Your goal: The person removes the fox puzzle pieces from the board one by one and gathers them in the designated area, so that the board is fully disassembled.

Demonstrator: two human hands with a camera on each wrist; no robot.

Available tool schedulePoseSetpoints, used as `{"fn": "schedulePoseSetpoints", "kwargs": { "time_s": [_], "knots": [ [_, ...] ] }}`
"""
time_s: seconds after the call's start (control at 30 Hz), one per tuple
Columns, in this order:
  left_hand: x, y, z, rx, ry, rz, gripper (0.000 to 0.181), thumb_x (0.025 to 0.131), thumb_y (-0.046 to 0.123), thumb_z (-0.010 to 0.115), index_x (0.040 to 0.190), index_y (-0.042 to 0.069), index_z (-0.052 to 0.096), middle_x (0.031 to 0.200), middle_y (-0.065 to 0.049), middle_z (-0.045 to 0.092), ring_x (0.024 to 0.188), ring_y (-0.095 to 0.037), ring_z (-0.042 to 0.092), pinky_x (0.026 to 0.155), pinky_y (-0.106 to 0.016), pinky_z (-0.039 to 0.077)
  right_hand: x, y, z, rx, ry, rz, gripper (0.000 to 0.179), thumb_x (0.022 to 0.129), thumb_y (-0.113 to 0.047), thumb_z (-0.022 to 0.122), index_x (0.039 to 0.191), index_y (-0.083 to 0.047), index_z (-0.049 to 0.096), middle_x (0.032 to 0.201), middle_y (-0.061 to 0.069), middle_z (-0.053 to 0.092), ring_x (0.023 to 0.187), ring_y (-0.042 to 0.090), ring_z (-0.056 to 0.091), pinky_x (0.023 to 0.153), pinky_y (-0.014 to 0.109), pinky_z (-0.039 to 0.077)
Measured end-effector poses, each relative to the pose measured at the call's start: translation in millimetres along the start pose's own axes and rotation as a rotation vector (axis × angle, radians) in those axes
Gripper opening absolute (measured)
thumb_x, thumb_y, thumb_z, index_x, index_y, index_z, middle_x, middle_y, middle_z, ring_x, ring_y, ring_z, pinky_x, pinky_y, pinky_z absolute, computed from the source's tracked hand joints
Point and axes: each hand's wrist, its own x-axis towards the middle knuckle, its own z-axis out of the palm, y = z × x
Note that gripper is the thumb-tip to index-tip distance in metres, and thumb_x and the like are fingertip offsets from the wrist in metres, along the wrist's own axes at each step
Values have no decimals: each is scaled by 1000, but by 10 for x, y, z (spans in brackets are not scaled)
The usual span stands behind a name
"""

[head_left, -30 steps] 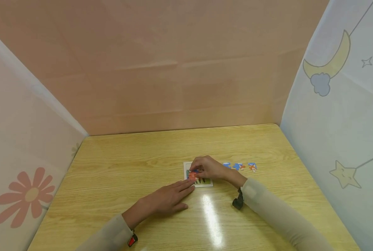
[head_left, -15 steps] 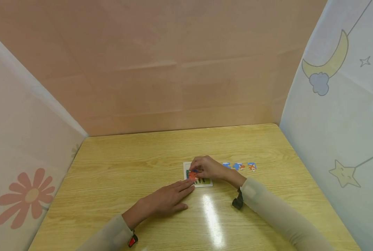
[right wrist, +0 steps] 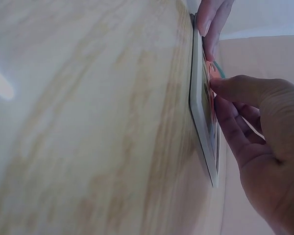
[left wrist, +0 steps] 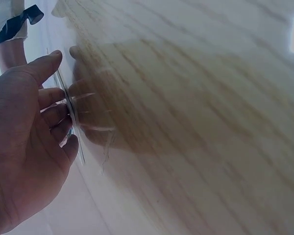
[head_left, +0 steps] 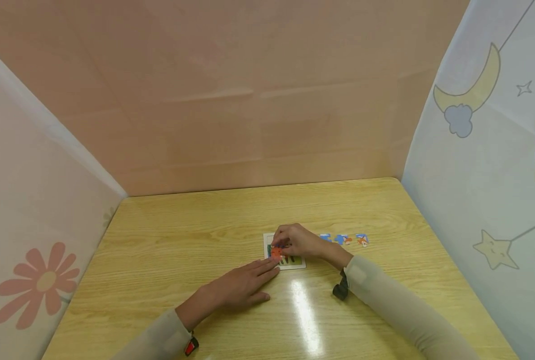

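A small puzzle board (head_left: 298, 267) with a pale frame lies on the wooden table. Over its upper part the right hand (head_left: 299, 241) pinches an orange-red puzzle piece (head_left: 276, 251) between thumb and fingers. In the right wrist view the thumb of that hand (right wrist: 269, 117) touches the piece, just above the board (right wrist: 200, 107). The left hand (head_left: 245, 285) lies flat, its straight fingertips on the board's lower left edge and by the piece. The left wrist view shows the left hand (left wrist: 34, 132) with its fingers reaching over the board's edge.
Right of the board lie a blue puzzle piece (head_left: 325, 237), a blue and orange piece (head_left: 342, 239) and a piece with a fox face (head_left: 362, 240). Fabric walls enclose the table (head_left: 182, 235) at the back and both sides.
The hands hold nearly the same place throughout. The orange-red piece between the right fingers has shifted or tilted very slightly.
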Motion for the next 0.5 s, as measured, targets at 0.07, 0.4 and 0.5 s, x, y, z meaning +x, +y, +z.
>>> {"fn": "schedulePoseSetpoints", "kwargs": {
  "time_s": [0.07, 0.4, 0.5],
  "knots": [
    [0, -3, 7, 0, 5, 5, 68, 114, 45, 44, 168, 8, 28, 177, -8, 18, 162, -26, 22, 129, -42, 31, 3, -5, 0, 4, -4, 7, 24, 90, 7, 79, 114, 2, 79, 114, 9, 70, 99, 17, 75, 86, 21, 61],
    [6, -4, 6, -4, 18, 15, 68, 114, 43, 47, 168, 6, 29, 177, -10, 19, 162, -28, 24, 128, -44, 32, 12, 20, -4, -7, -1, -5, 22, 90, 7, 80, 112, 1, 80, 112, 8, 70, 98, 16, 75, 85, 20, 61],
    [6, -2, 2, -7, 12, 13, 68, 114, 43, 47, 168, 6, 28, 177, -9, 18, 162, -27, 22, 129, -43, 30, 12, 30, -5, -6, 5, -15, 21, 91, 6, 79, 111, 1, 80, 111, 8, 71, 98, 15, 75, 84, 20, 61]
  ]
}}
